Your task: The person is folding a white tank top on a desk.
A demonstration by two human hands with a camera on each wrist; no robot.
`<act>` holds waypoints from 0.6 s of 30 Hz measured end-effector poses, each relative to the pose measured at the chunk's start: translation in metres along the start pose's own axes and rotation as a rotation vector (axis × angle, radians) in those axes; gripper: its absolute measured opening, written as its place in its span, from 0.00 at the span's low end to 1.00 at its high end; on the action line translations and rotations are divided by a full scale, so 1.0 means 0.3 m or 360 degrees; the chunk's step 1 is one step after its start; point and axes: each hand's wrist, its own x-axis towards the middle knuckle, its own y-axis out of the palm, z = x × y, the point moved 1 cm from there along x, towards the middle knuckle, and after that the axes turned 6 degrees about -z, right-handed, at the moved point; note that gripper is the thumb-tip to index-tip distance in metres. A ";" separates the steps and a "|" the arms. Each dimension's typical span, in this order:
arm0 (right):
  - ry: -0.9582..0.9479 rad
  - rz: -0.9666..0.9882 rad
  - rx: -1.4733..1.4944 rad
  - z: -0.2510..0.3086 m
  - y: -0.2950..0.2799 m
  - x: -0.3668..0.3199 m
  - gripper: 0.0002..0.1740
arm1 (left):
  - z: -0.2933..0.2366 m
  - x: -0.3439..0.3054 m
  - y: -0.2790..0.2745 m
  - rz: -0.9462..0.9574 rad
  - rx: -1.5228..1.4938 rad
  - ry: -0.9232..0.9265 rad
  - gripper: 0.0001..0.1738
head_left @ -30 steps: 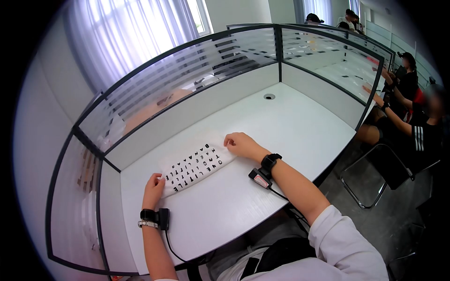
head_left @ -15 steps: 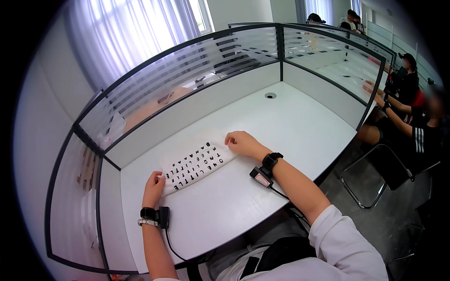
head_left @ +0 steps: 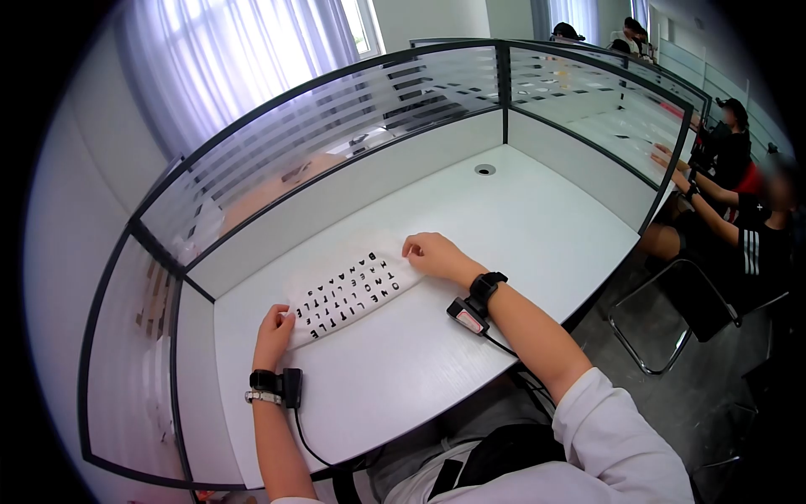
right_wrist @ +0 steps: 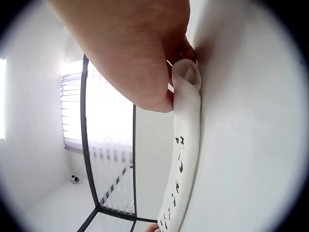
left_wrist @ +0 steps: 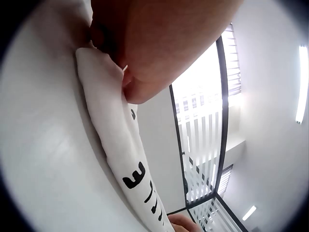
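A folded white cloth (head_left: 351,292) printed with rows of black capital letters, among them "ONE LITTLE", lies on the white desk. At its left end, my left hand (head_left: 274,334) pinches the edge between thumb and fingers. My right hand (head_left: 438,257) grips the opposite end, its fingers bent. Seen from the left wrist, the near side of the cloth (left_wrist: 108,111) is a thick rounded fold against the desk top. In the right wrist view, the end of the cloth (right_wrist: 186,123) shows a rolled, open fold beside my fingers. My palms hide some fingertips there.
Low partitions (head_left: 428,164) with striped translucent panels border the far and side edges of the desk (head_left: 504,244). A round cable hole (head_left: 484,170) sits near the back corner. To the right are a black chair (head_left: 693,307) and a seated person (head_left: 760,244) at another desk.
Both hands and the cloth keep nearly the same places and hold. At the neighbouring desk, the seated person's arms have shifted slightly.
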 end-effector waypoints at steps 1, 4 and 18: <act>-0.0020 -0.0003 0.0011 0.001 -0.003 0.001 0.12 | 0.001 0.000 0.002 -0.0017 -0.0012 -0.0011 0.15; 0.0011 0.0019 0.0030 0.010 -0.007 -0.001 0.12 | -0.001 -0.002 0.001 -0.0030 -0.0020 -0.0026 0.14; -0.0037 0.0000 -0.0014 0.008 -0.004 0.001 0.12 | -0.030 -0.011 -0.003 -0.0041 0.0019 -0.0044 0.14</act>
